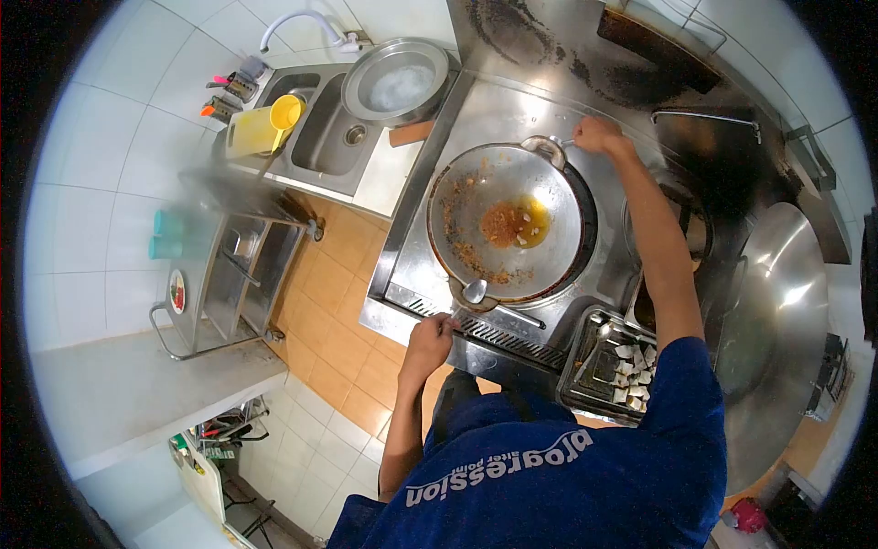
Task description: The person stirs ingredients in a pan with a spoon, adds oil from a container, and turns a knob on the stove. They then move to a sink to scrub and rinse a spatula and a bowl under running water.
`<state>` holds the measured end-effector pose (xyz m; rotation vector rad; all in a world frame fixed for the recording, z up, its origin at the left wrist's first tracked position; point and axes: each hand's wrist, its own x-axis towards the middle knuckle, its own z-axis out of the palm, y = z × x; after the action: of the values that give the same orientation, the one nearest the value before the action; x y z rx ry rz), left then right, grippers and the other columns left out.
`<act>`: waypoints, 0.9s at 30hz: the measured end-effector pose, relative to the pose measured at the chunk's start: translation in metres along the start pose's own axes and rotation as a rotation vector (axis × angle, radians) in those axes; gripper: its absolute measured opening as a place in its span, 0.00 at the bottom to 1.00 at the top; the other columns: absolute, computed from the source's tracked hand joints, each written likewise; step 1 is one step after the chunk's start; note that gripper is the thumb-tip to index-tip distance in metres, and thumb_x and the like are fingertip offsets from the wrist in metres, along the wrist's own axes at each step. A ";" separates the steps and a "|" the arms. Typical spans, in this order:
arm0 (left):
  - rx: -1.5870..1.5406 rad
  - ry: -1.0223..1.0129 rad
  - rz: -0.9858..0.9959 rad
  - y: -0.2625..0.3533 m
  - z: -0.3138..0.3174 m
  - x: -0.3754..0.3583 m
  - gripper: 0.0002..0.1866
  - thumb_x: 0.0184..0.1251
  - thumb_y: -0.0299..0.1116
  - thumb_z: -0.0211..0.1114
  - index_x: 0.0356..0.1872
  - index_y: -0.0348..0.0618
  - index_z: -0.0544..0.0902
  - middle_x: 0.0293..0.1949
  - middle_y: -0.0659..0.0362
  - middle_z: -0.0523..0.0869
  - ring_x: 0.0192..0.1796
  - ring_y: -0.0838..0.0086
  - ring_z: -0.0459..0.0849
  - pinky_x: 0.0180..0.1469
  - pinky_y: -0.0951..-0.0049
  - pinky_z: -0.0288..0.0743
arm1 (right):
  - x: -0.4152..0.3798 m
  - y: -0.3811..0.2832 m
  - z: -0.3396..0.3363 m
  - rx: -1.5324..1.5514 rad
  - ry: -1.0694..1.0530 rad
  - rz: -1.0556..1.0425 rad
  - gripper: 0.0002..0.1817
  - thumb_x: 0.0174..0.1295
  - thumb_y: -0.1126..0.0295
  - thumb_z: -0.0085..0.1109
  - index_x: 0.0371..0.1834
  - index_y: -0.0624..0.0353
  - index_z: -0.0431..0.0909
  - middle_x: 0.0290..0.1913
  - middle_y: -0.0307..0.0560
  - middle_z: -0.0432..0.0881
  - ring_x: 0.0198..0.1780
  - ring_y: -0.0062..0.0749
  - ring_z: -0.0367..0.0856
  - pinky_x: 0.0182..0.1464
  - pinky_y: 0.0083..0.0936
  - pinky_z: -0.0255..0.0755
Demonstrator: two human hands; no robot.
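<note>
L hand [428, 346] is curling nr silver metal ladle [475, 292], R hand [598, 134] curling beyond round metal wok [560, 197] on steel counter [410, 267], exact grips unclear, any bump to rim risking yellow oil [540, 222] spill.

In this kitchen, one two-handled wok [560, 194], one ladle [475, 291], one tray [582, 359] of several white chunks [625, 381], two sink basins [322, 151], one faucet [351, 43], one yellow dipper [286, 112] and two turquoise cups [165, 248] are seen
</note>
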<state>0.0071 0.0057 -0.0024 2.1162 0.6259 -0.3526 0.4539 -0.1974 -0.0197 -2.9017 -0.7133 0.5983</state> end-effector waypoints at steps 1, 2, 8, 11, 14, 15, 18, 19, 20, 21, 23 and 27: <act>0.000 0.000 -0.001 0.001 -0.001 0.000 0.13 0.64 0.31 0.50 0.35 0.35 0.82 0.33 0.42 0.83 0.41 0.50 0.82 0.47 0.61 0.73 | 0.002 0.000 0.001 -0.007 0.010 0.029 0.19 0.55 0.60 0.46 0.40 0.61 0.82 0.48 0.57 0.80 0.51 0.50 0.79 0.54 0.44 0.70; 0.010 -0.007 -0.010 0.003 -0.002 0.000 0.13 0.64 0.32 0.50 0.35 0.35 0.82 0.34 0.42 0.83 0.42 0.50 0.82 0.47 0.60 0.73 | 0.004 -0.001 0.002 -0.013 0.020 0.058 0.20 0.56 0.60 0.46 0.41 0.62 0.81 0.49 0.58 0.80 0.52 0.51 0.78 0.54 0.44 0.70; 0.045 -0.023 0.000 0.004 -0.003 0.001 0.13 0.63 0.31 0.50 0.35 0.35 0.82 0.34 0.41 0.83 0.42 0.49 0.82 0.47 0.60 0.73 | 0.004 -0.001 -0.001 -0.001 -0.009 0.049 0.20 0.55 0.61 0.47 0.42 0.62 0.81 0.50 0.58 0.79 0.52 0.52 0.78 0.55 0.43 0.70; 0.046 -0.013 0.022 0.000 -0.001 0.001 0.13 0.63 0.30 0.50 0.35 0.35 0.82 0.34 0.42 0.83 0.42 0.49 0.82 0.46 0.60 0.73 | 0.001 -0.006 -0.006 -0.026 -0.022 0.043 0.19 0.54 0.62 0.47 0.42 0.62 0.81 0.50 0.59 0.79 0.52 0.52 0.78 0.55 0.42 0.70; 0.048 -0.008 0.033 0.002 -0.002 0.001 0.12 0.63 0.29 0.50 0.34 0.34 0.82 0.34 0.42 0.83 0.41 0.50 0.82 0.46 0.60 0.74 | 0.017 0.004 0.007 -0.054 0.018 0.028 0.15 0.46 0.64 0.50 0.36 0.47 0.84 0.42 0.49 0.83 0.47 0.47 0.81 0.48 0.40 0.73; 0.051 -0.013 0.030 0.003 -0.002 0.001 0.12 0.63 0.29 0.51 0.34 0.34 0.82 0.34 0.42 0.83 0.41 0.50 0.82 0.46 0.60 0.74 | 0.015 0.003 0.006 -0.054 0.016 0.029 0.15 0.46 0.64 0.50 0.36 0.47 0.84 0.42 0.49 0.83 0.47 0.47 0.81 0.48 0.40 0.73; 0.053 0.003 0.048 0.002 0.000 0.000 0.12 0.63 0.30 0.51 0.33 0.34 0.82 0.33 0.43 0.83 0.41 0.50 0.82 0.45 0.60 0.74 | 0.014 0.002 0.005 -0.052 0.001 0.043 0.15 0.47 0.64 0.51 0.37 0.47 0.84 0.43 0.49 0.83 0.47 0.47 0.81 0.48 0.39 0.73; 0.053 0.002 0.048 0.003 0.000 0.000 0.12 0.63 0.30 0.51 0.33 0.34 0.82 0.33 0.43 0.83 0.41 0.50 0.82 0.45 0.60 0.74 | 0.015 0.003 0.007 -0.066 0.017 0.040 0.16 0.46 0.64 0.51 0.37 0.46 0.84 0.43 0.49 0.83 0.48 0.46 0.81 0.48 0.39 0.73; 0.054 -0.002 0.035 0.004 -0.001 0.000 0.12 0.64 0.30 0.51 0.33 0.35 0.82 0.33 0.43 0.84 0.41 0.50 0.82 0.45 0.61 0.74 | 0.017 0.003 0.008 -0.080 0.034 0.037 0.16 0.46 0.64 0.51 0.37 0.46 0.84 0.43 0.49 0.83 0.48 0.46 0.81 0.48 0.39 0.73; 0.056 -0.006 0.022 0.006 -0.001 -0.001 0.12 0.64 0.31 0.51 0.33 0.35 0.82 0.32 0.43 0.84 0.41 0.50 0.82 0.45 0.61 0.74 | 0.017 0.003 0.009 -0.080 0.033 0.037 0.16 0.46 0.64 0.51 0.37 0.46 0.84 0.43 0.49 0.83 0.48 0.46 0.81 0.48 0.39 0.73; 0.054 0.011 0.027 0.011 -0.002 -0.002 0.13 0.63 0.31 0.50 0.32 0.36 0.83 0.32 0.43 0.83 0.40 0.50 0.81 0.44 0.59 0.73 | 0.017 0.004 0.010 -0.106 0.053 0.028 0.16 0.46 0.65 0.51 0.38 0.45 0.84 0.44 0.48 0.83 0.48 0.45 0.80 0.49 0.40 0.73; 0.042 0.031 0.043 0.007 -0.001 -0.001 0.13 0.62 0.31 0.50 0.32 0.38 0.83 0.31 0.42 0.82 0.39 0.49 0.81 0.44 0.57 0.73 | 0.007 0.003 0.004 -0.169 0.072 -0.005 0.15 0.48 0.65 0.52 0.39 0.47 0.84 0.45 0.50 0.82 0.48 0.46 0.80 0.50 0.40 0.73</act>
<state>0.0099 0.0025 0.0038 2.1758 0.5944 -0.3113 0.4594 -0.1964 -0.0262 -3.0564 -0.7986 0.4509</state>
